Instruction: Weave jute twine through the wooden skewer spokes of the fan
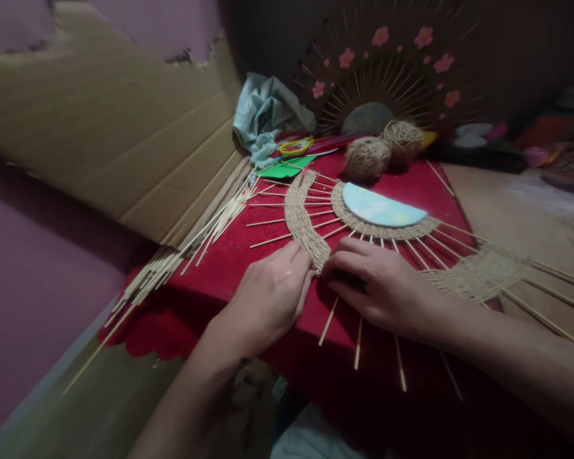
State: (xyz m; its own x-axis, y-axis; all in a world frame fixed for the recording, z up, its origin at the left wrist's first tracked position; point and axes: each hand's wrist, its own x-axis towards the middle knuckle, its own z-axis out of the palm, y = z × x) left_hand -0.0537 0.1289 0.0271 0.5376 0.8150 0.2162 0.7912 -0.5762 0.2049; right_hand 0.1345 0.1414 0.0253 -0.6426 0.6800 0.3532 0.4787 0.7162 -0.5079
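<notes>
Fan [386, 232]: lies flat at the center of the red cloth [210, 271], with thin sticks [268, 222] radiating from a pale blue half-disc [382, 207]. Inner band [358, 224]: borders the curved near edge of the half-disc. Outer band [299, 213]: crosses the sticks on the left and reappears at right, partly behind the right arm. Left hand [272, 287]: reaches the outer band just left of center, with fingers bent and together. Right hand [380, 284]: meets the same place from the right, with fingers curled and close together. Clamping on stick or strand: cannot be told for either hand. Loose sticks [148, 274]: lie piled at left. Twine balls [367, 158]: sit beyond the half-disc. Yellow-handled scissors [295, 146] and green sheet [287, 167]: lie far left of the balls.
</notes>
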